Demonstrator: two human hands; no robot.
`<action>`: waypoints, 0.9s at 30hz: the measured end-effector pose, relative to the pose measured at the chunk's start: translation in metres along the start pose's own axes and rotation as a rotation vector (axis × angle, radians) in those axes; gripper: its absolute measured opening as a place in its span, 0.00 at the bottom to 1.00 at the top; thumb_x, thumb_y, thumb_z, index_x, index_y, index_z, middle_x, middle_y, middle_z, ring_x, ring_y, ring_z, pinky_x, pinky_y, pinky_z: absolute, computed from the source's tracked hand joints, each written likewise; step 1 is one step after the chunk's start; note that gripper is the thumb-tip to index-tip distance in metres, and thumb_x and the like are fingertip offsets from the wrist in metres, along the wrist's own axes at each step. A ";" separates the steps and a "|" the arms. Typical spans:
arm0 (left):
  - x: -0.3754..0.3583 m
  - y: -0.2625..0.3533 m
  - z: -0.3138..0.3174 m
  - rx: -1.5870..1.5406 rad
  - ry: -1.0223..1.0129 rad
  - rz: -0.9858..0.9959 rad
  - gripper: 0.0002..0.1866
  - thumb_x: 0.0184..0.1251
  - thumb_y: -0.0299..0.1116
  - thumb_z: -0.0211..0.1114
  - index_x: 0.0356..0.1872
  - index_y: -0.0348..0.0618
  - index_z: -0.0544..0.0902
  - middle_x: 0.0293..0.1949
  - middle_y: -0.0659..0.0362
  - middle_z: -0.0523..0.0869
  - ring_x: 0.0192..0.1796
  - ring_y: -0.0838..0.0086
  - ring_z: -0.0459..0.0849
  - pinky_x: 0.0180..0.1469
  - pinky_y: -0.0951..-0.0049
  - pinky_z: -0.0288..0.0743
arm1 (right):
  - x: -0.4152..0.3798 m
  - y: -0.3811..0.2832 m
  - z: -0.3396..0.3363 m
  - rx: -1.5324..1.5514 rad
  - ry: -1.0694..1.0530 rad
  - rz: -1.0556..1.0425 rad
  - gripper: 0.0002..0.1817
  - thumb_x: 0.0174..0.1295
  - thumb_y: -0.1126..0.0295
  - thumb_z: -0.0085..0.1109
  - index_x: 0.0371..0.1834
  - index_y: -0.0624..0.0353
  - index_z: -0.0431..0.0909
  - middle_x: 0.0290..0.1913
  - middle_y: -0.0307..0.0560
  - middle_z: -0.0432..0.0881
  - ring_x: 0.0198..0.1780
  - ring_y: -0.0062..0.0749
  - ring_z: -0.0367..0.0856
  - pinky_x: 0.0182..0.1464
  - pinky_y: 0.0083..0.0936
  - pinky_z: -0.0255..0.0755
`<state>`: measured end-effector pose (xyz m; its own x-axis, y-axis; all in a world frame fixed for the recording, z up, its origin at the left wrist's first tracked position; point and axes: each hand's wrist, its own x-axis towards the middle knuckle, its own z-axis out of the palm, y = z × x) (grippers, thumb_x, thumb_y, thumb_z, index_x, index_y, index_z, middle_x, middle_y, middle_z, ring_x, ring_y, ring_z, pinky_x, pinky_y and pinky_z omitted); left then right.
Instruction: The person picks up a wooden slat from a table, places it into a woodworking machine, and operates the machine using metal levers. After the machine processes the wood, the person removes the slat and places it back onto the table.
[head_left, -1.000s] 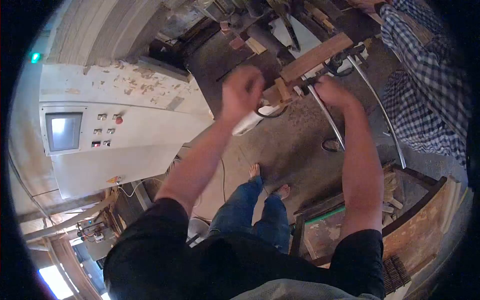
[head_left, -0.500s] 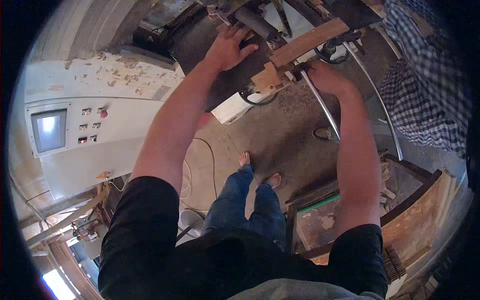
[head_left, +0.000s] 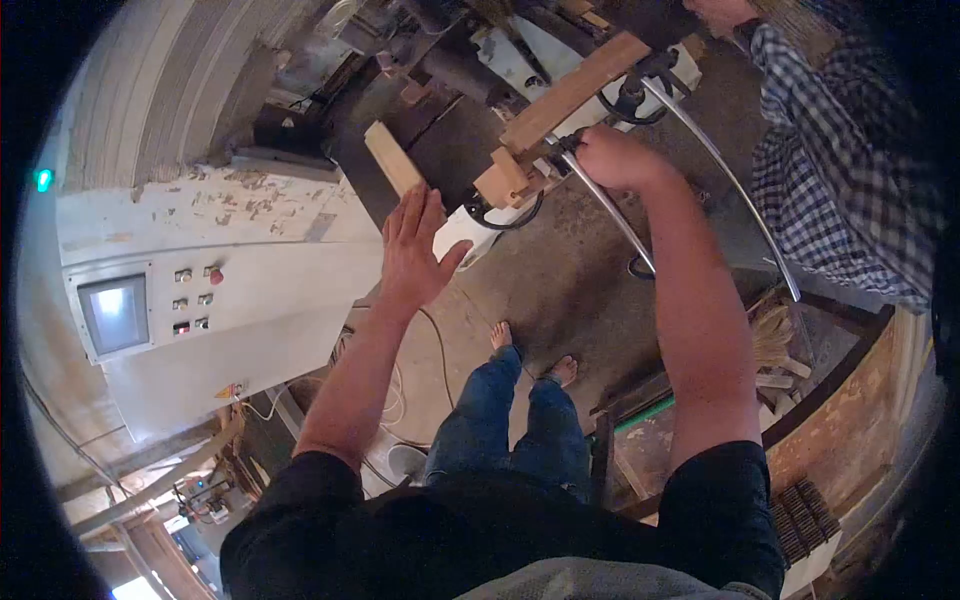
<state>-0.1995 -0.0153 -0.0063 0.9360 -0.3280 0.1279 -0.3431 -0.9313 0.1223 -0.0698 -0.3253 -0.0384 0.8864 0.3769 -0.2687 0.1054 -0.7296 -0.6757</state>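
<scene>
My left hand (head_left: 412, 240) has its fingers stretched out and its thumb apart. Its fingertips meet the near end of a pale wooden block (head_left: 392, 160), which lies on a dark machine table (head_left: 350, 140). My right hand (head_left: 615, 158) is closed beside the upper end of a shiny metal bar (head_left: 615, 215), at a dark fitting; what its fingers grip is hidden. Just above that hand runs a long wooden strip (head_left: 575, 92) on the machine. A smaller wooden block (head_left: 502, 180) sits below the strip's left end.
At the left stands a control cabinet (head_left: 230, 345) with a screen and buttons. A second curved metal bar (head_left: 735, 185) is on the right, near another person's checkered sleeve (head_left: 800, 190). A bin of wood scraps (head_left: 780, 365) stands lower right. A cable (head_left: 440, 345) lies on the floor.
My left hand has come back toward me from the machine, and the pale wooden block now shows at its fingertips. My right hand stays by the metal bar.
</scene>
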 end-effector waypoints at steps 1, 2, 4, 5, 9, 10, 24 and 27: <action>0.003 0.003 0.000 0.000 -0.005 0.014 0.41 0.60 0.42 0.72 0.72 0.36 0.66 0.74 0.43 0.65 0.75 0.47 0.62 0.76 0.53 0.54 | 0.002 0.002 0.000 0.007 0.009 0.010 0.20 0.59 0.64 0.48 0.43 0.70 0.83 0.46 0.71 0.83 0.50 0.61 0.84 0.56 0.48 0.75; 0.007 0.004 0.000 -0.022 0.036 -0.043 0.38 0.61 0.40 0.71 0.70 0.35 0.69 0.72 0.43 0.67 0.74 0.48 0.64 0.75 0.52 0.55 | 0.005 0.001 0.001 -0.008 -0.031 -0.014 0.20 0.59 0.65 0.49 0.43 0.70 0.83 0.46 0.71 0.83 0.49 0.61 0.84 0.55 0.48 0.75; 0.032 0.030 -0.015 -0.083 0.230 -0.099 0.27 0.63 0.36 0.69 0.62 0.35 0.77 0.64 0.43 0.78 0.69 0.51 0.73 0.72 0.54 0.61 | 0.010 -0.003 0.001 -0.024 -0.071 -0.008 0.19 0.58 0.66 0.51 0.44 0.70 0.83 0.47 0.69 0.84 0.49 0.60 0.85 0.54 0.48 0.76; 0.050 0.049 -0.028 -0.092 0.224 -0.095 0.27 0.63 0.36 0.69 0.62 0.35 0.77 0.64 0.43 0.78 0.69 0.51 0.73 0.72 0.54 0.61 | 0.011 -0.003 0.001 -0.024 -0.072 0.003 0.19 0.58 0.66 0.51 0.44 0.70 0.83 0.47 0.69 0.84 0.49 0.60 0.85 0.54 0.48 0.76; 0.134 0.107 -0.030 -0.396 0.301 0.223 0.20 0.63 0.34 0.67 0.56 0.38 0.80 0.52 0.42 0.84 0.57 0.48 0.83 0.61 0.55 0.75 | 0.023 0.008 0.017 -0.070 -0.048 -0.082 0.19 0.63 0.64 0.49 0.46 0.67 0.83 0.50 0.66 0.84 0.51 0.57 0.85 0.55 0.46 0.76; 0.159 0.105 -0.009 -0.232 0.267 0.262 0.20 0.63 0.34 0.67 0.55 0.37 0.80 0.51 0.42 0.84 0.55 0.48 0.83 0.58 0.53 0.77 | 0.017 0.003 0.016 -0.015 -0.012 -0.137 0.19 0.64 0.64 0.48 0.47 0.65 0.84 0.50 0.65 0.84 0.52 0.55 0.84 0.56 0.45 0.76; 0.131 0.106 -0.041 -0.718 0.709 0.047 0.22 0.63 0.24 0.65 0.58 0.42 0.74 0.45 0.53 0.83 0.49 0.63 0.86 0.48 0.64 0.81 | -0.004 -0.011 -0.004 -0.144 -0.048 0.023 0.18 0.64 0.66 0.47 0.47 0.64 0.83 0.49 0.67 0.84 0.52 0.56 0.84 0.55 0.46 0.75; 0.091 0.056 -0.049 -1.116 0.841 -0.311 0.19 0.66 0.22 0.61 0.58 0.37 0.72 0.46 0.54 0.83 0.49 0.67 0.85 0.47 0.68 0.80 | -0.006 -0.007 -0.005 -0.157 -0.104 -0.004 0.19 0.63 0.67 0.47 0.50 0.65 0.81 0.51 0.67 0.83 0.54 0.57 0.83 0.56 0.46 0.75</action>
<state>-0.1373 -0.0899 0.0604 0.7944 0.4199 0.4389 -0.3868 -0.2074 0.8985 -0.0731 -0.3252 -0.0285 0.8356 0.4307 -0.3409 0.1851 -0.8052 -0.5634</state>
